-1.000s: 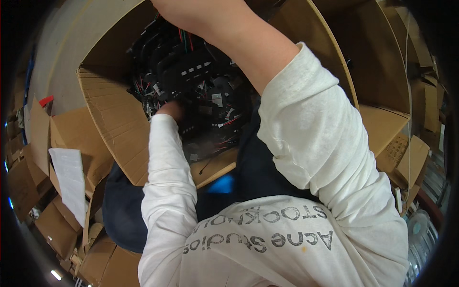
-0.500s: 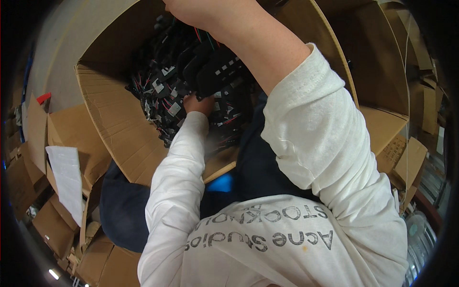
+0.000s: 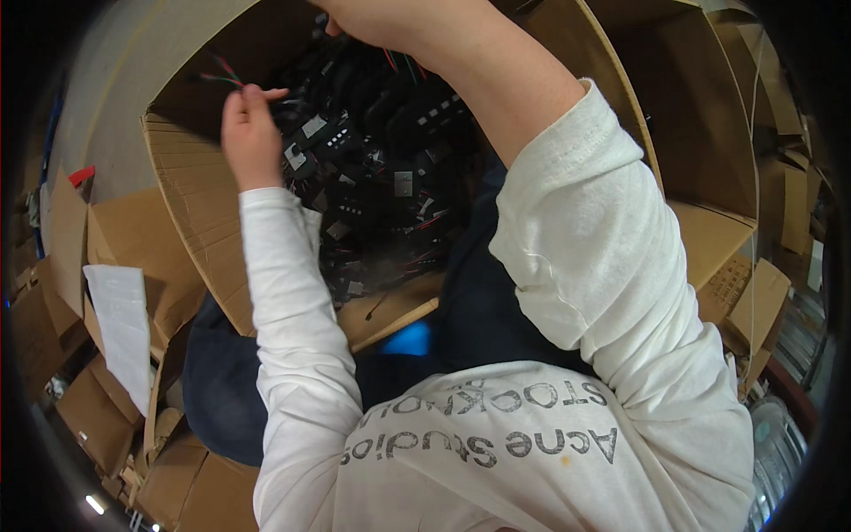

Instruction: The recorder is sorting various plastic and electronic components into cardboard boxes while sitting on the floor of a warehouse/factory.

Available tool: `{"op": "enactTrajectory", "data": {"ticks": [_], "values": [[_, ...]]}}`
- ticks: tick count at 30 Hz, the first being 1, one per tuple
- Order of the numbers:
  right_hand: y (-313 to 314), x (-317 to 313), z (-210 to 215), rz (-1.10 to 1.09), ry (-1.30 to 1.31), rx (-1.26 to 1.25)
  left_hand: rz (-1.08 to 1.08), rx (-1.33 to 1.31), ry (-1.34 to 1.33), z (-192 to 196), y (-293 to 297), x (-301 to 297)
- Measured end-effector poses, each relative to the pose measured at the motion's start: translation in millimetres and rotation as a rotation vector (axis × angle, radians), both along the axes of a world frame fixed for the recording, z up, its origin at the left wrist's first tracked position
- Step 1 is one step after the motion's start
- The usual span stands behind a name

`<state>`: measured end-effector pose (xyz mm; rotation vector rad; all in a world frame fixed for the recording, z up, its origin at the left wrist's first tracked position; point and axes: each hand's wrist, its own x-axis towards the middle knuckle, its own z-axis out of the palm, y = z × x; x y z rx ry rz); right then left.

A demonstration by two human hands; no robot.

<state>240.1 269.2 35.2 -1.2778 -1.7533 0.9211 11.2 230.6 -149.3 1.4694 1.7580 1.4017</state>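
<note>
My left hand (image 3: 252,137) is raised over the left wall of a large cardboard box (image 3: 191,191), its thumb and fingers pinched round a small bundle of thin coloured wires (image 3: 223,76). The red and green wire ends fan out above the fingertips; what the wires run to is blurred. At the top edge of the view is my right hand (image 3: 377,19), with most of its fingers cut off by the picture's rim. Inside the box lies a pile of black plastic parts (image 3: 355,173) with silvery plates and thin wires. More red and green wires (image 3: 399,62) show just below my right hand.
A second open cardboard box (image 3: 674,115) stands to the right. Cardboard flaps (image 3: 146,230) and a white foam sheet (image 3: 122,332) are at the left. My dark-clothed legs (image 3: 222,386) are against the near side of the box.
My left hand has come up out of the pile, moving left and away from me, and now holds the wires. My right hand has shifted slightly right.
</note>
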Motion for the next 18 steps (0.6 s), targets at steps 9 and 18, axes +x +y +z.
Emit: {"op": "enactTrajectory", "data": {"ticks": [9, 18], "values": [[-11.9, -6.1, 8.4, 0.165, 0.154, -0.309, -0.460, 0.125, 0.256, 94.3, -20.1, 57.0], [0.7, -20.3, 1.3, 0.098, 0.571, -0.490, -0.219, 0.202, -0.325, 67.7, -13.1, 45.4]]}}
